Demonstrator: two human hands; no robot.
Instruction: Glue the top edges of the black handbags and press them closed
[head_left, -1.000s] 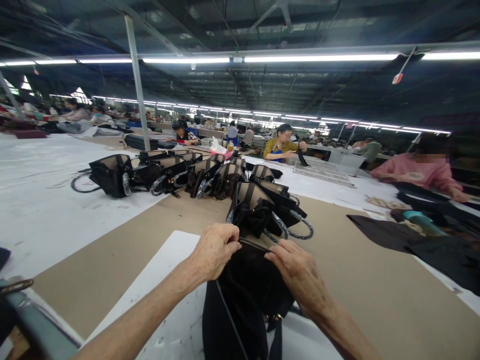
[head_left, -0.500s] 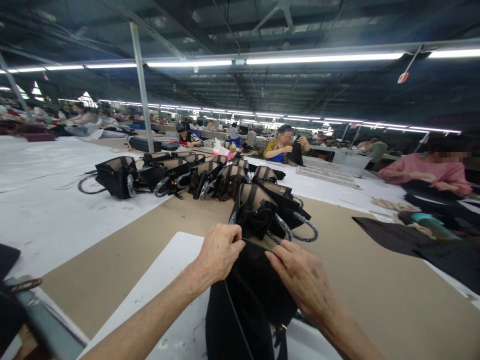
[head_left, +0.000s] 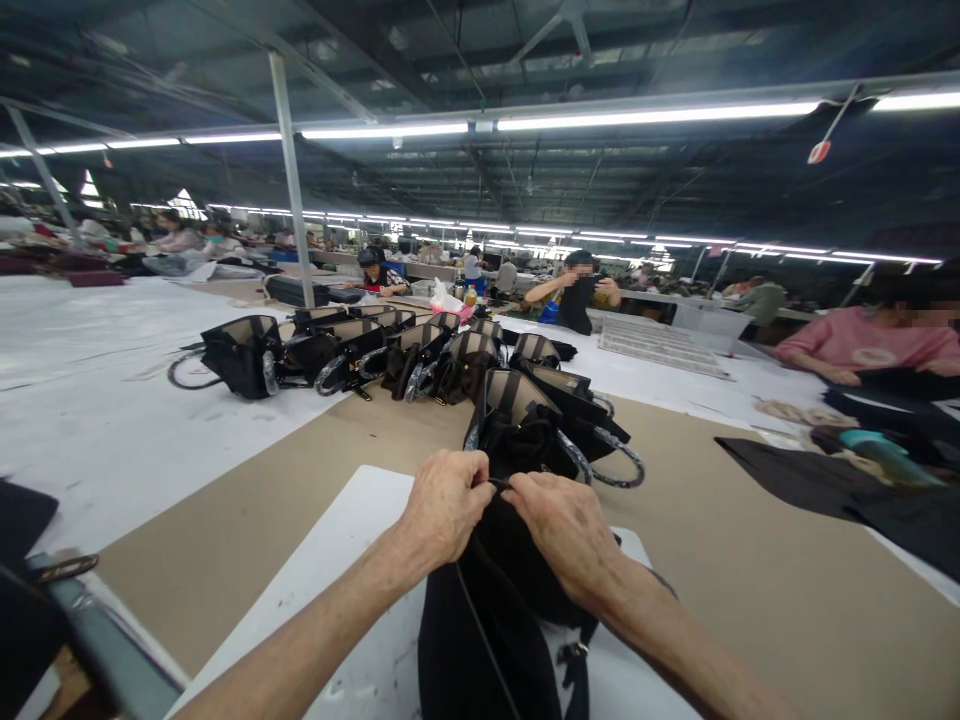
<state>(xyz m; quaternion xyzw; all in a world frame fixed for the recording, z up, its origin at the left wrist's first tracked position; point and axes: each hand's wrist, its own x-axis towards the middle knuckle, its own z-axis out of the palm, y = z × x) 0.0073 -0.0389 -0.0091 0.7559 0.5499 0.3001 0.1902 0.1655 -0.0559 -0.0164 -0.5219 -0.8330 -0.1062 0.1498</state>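
Observation:
A black bag (head_left: 480, 630) stands in front of me on a white board (head_left: 337, 590), its far top edge raised between my hands. My left hand (head_left: 448, 503) pinches that edge between thumb and curled fingers. Close beside it, my right hand (head_left: 559, 530) grips the same edge, with only a small gap between the two hands. A dark strap with a small metal fitting (head_left: 576, 650) hangs at the bag's right side. Both hands partly cover the bag's upper part, and its lower end runs out of view.
Just beyond my hands stand black-and-beige handbags (head_left: 517, 410) with plastic-wrapped handles, several more behind them. Brown paper (head_left: 720, 560) covers the table. Dark fabric pieces (head_left: 810, 480) lie at right. A person in pink (head_left: 877, 345) works there; another holds up dark fabric (head_left: 577, 303).
My right hand has slid left along the bag's edge, close to my left hand. The view has shifted slightly. The person across the table has lifted the dark fabric higher.

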